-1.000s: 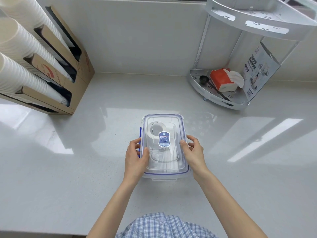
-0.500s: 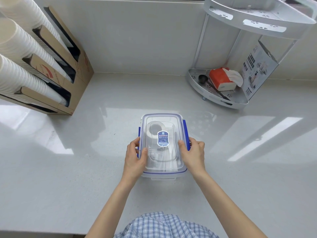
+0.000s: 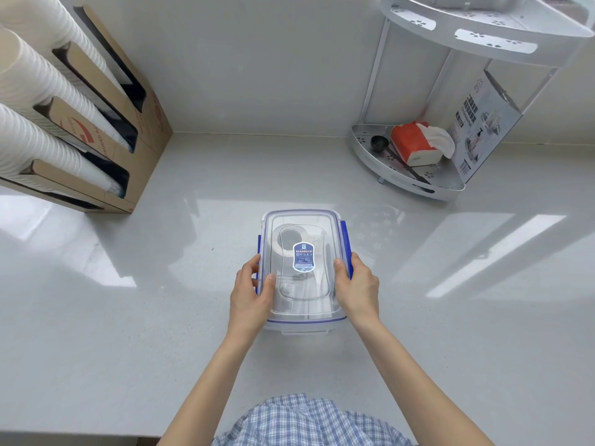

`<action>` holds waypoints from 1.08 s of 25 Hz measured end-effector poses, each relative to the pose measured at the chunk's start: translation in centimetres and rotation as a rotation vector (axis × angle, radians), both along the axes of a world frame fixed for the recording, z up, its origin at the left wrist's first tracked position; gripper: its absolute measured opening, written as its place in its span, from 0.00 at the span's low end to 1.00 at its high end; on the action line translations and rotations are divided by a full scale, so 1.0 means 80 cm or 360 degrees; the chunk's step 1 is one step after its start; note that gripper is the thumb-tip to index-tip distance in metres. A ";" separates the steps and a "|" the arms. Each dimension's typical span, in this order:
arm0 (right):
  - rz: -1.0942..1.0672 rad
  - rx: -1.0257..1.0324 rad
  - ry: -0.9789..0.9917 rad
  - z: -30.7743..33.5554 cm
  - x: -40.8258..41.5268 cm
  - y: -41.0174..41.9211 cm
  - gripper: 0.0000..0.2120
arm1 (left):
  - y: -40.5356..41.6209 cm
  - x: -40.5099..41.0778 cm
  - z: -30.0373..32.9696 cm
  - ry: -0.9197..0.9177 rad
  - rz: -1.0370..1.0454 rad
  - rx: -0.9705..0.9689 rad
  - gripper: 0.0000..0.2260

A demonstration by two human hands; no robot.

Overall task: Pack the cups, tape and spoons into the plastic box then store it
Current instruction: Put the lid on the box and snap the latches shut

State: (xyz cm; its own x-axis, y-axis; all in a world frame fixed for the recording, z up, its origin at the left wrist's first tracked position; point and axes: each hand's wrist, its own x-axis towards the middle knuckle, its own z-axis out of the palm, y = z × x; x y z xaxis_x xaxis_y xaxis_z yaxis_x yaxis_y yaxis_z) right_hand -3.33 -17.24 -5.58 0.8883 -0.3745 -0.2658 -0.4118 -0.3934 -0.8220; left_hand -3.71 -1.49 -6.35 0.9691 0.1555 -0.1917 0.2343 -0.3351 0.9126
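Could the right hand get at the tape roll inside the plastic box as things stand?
Probably not directly. The tape roll sits under the clear lid, which covers the plastic box. The right hand grips the box's right side at the blue latch; the lid would have to come off first.

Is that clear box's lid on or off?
On: the lid covers the plastic box, its blue rim matching the edges.
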 end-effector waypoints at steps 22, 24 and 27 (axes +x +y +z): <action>0.0059 -0.0019 -0.0041 -0.003 0.000 0.000 0.21 | -0.001 -0.001 -0.003 -0.0191 -0.0191 0.0541 0.19; 0.0055 -0.0089 -0.0084 -0.005 -0.001 0.005 0.20 | -0.002 -0.002 -0.002 -0.0201 -0.0176 0.0515 0.19; 0.0078 -0.0143 -0.0109 -0.005 -0.001 0.008 0.21 | -0.002 -0.003 -0.002 -0.0204 -0.0156 0.0472 0.19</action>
